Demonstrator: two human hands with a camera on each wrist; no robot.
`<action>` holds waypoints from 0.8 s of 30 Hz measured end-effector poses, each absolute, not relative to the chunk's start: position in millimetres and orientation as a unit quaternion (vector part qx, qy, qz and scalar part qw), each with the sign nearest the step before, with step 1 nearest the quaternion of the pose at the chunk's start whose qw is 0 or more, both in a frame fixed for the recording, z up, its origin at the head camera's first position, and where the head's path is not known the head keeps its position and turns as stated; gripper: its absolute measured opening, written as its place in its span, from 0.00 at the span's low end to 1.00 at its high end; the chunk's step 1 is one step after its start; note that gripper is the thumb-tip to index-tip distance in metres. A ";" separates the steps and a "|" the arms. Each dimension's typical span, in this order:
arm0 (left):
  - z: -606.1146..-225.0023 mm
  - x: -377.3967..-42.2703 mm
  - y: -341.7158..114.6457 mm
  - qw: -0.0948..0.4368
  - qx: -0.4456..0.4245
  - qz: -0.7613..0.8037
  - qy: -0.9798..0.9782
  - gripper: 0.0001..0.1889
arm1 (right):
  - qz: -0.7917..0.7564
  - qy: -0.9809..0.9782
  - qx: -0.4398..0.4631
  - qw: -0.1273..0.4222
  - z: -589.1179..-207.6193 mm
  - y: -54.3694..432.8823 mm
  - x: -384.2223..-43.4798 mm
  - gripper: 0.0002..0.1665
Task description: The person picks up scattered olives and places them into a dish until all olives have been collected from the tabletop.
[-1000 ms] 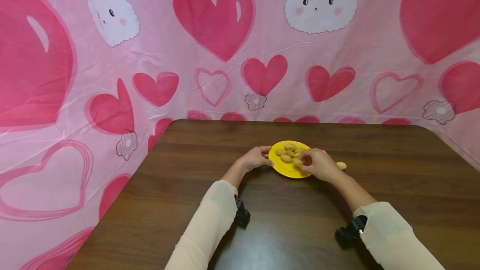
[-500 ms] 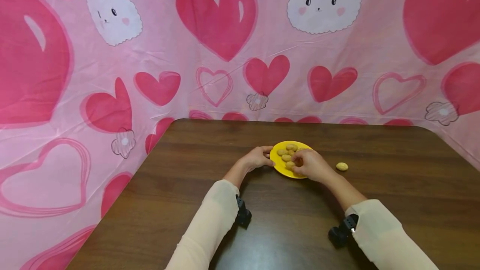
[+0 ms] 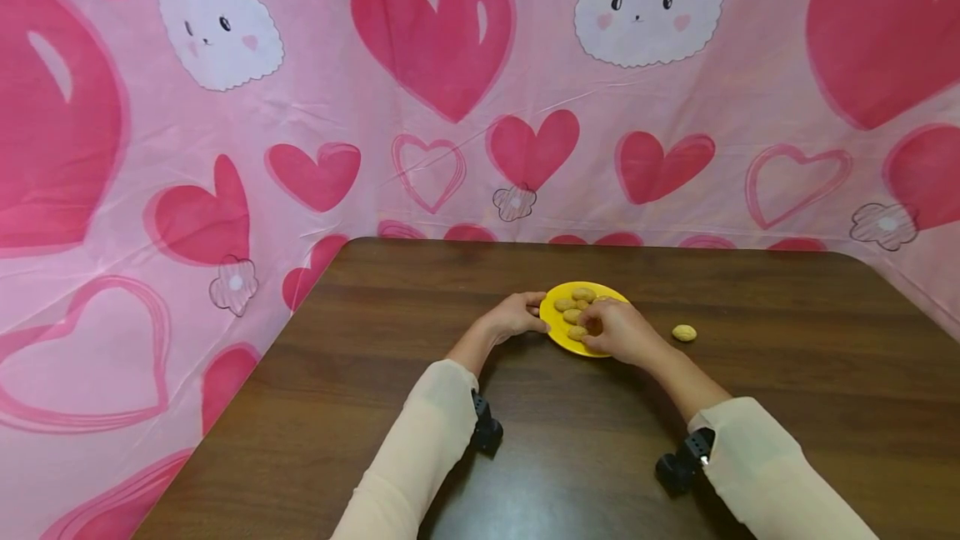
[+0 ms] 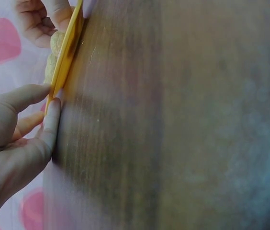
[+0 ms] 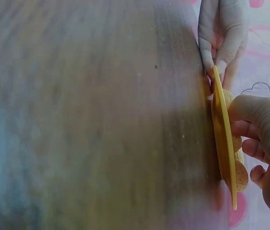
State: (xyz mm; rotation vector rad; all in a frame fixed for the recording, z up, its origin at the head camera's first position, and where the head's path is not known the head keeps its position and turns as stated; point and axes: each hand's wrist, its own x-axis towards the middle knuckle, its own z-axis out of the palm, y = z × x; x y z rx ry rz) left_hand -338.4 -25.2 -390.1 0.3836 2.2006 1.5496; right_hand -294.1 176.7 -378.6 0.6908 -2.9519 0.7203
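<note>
A round yellow plate (image 3: 558,332) lies on the table, bearing several tan, oval, walnut-like pieces (image 3: 583,295). At its left rim my left hand (image 3: 513,317) grips the edge; the left wrist view has the rim between thumb and fingers. My right hand (image 3: 626,330) reaches over the plate's right side. Its thumb and index finger pinch one walnut-like piece (image 3: 577,332) low on the plate, close over its surface. The right hand covers part of the plate and some of the pieces. In the right wrist view other pieces (image 5: 241,176) sit under its curled fingers.
One more walnut-like piece (image 3: 684,332) lies on the brown wooden table (image 3: 450,273), right of the plate. Behind the table hangs a pink cloth (image 3: 555,48) with hearts and rabbits. Black wrist cameras (image 3: 487,427) hang below both sleeves.
My right hand has moved left across the plate, and the piece at its fingertips has shifted left and slightly nearer. The left hand keeps its place at the rim.
</note>
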 end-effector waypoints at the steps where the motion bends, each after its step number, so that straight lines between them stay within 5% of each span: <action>1: -390.2 -338.5 -25.1 0.210 0.138 0.558 0.791 0.35 | 0.231 -0.947 0.223 0.012 -378.4 176.9 -294.1 0.12; 24: -387.5 -337.9 -26.0 0.211 0.137 0.547 0.799 0.35 | 0.244 -0.946 0.212 0.012 -372.2 188.1 -291.6 0.10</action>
